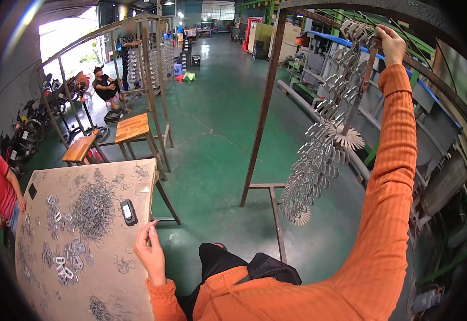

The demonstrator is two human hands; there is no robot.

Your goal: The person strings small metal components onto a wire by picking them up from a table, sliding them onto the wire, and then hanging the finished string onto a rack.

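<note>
From here, the right hand [390, 47] at two o'clock should work gently lest the metal pieces [314, 160] hanging at three tangle, though whether its grip, or the left hand's [150, 250] at seven, holds anything I can't tell.

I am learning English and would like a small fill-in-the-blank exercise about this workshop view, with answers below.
1. The raised hand, near the hanging loop-shaped metal pieces, is the person's ____ one.
2. The lower hand, beside the table, is the ____ one.
3. The person's sleeves are ____.
4. The floor is ____.

Missing words: right; left; orange; green.
</note>
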